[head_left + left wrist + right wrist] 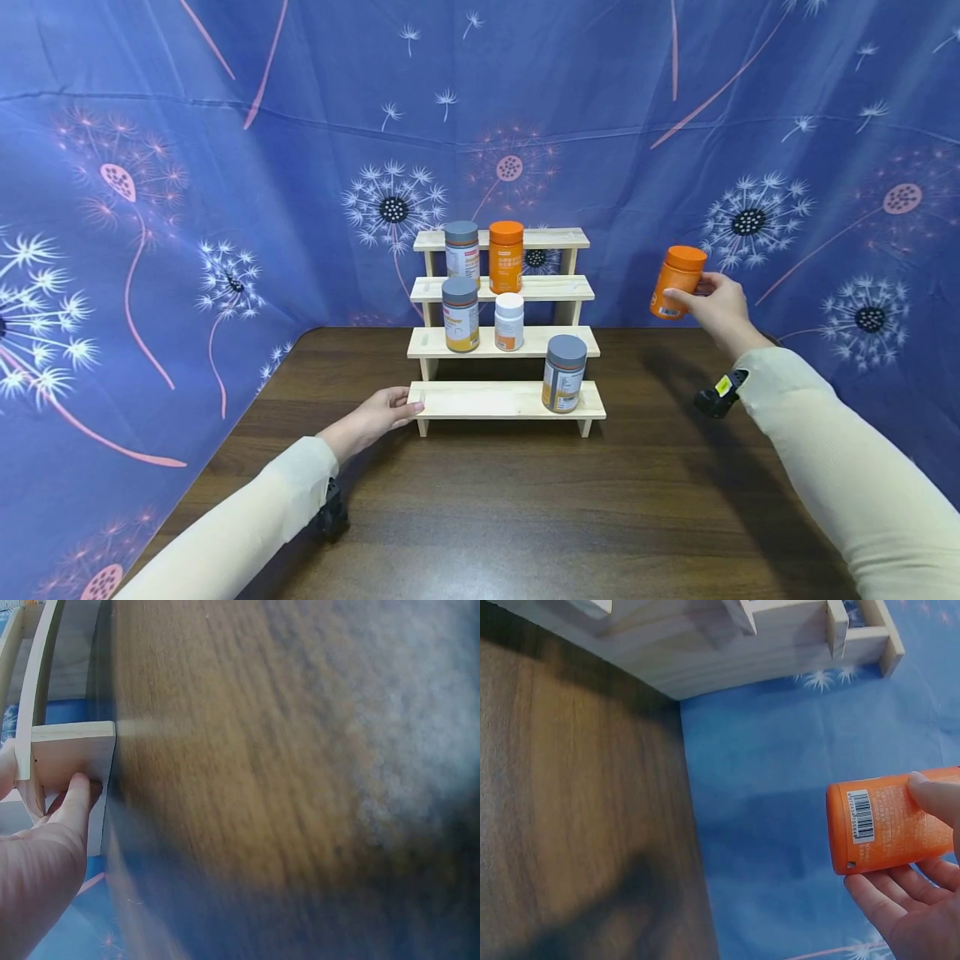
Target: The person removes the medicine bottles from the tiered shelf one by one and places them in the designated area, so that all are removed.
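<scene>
In the head view my right hand (722, 310) grips an orange bottle (677, 282), tilted slightly, in the air right of a wooden tiered shelf (480, 402). The right wrist view shows thumb and fingers around the same orange bottle (885, 821), its barcode facing the camera. My left hand (375, 419) holds the left end of the lowest step. In the left wrist view, the left hand (56, 840) has its thumb and fingers about that board's end. On the shelf stand a second orange bottle (506, 260), a small white bottle (509, 323) and several grey-lidded jars (563, 377).
The shelf stands on a dark brown wooden table (480, 508), near its back edge. Behind it hangs a blue cloth (292, 192) with a dandelion print. Two grey-lidded jars, one (461, 317) below the other (462, 252), are on the left of the upper steps.
</scene>
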{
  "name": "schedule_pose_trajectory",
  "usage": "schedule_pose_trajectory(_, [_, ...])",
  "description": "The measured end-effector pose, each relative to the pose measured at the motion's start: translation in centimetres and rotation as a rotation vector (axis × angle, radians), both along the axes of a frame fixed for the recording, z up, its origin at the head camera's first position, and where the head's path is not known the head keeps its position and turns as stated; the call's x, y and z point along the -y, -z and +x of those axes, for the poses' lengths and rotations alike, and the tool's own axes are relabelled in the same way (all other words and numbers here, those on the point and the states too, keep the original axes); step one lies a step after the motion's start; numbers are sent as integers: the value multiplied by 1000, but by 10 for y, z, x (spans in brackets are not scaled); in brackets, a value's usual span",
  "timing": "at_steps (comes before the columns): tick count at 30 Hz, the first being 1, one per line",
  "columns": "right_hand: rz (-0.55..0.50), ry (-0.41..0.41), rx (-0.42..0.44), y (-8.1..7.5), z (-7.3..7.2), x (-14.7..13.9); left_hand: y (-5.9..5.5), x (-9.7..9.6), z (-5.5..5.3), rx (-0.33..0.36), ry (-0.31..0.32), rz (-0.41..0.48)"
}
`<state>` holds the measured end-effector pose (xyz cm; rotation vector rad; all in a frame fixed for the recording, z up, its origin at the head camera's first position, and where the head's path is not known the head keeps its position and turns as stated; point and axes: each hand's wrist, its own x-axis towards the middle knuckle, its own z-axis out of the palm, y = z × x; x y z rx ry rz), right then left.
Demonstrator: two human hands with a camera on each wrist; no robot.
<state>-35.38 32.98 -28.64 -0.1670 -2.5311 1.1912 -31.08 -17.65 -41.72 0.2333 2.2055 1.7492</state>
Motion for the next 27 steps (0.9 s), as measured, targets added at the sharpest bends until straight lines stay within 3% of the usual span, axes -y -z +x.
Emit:
schedule_pose_trajectory(19, [-64,78,-38,28,-2,-24,-3,3,-1,51,26,37])
schedule_pose_trajectory(27, [-40,88,-75,40,1,-31,-4,2,1,77,-3,13])
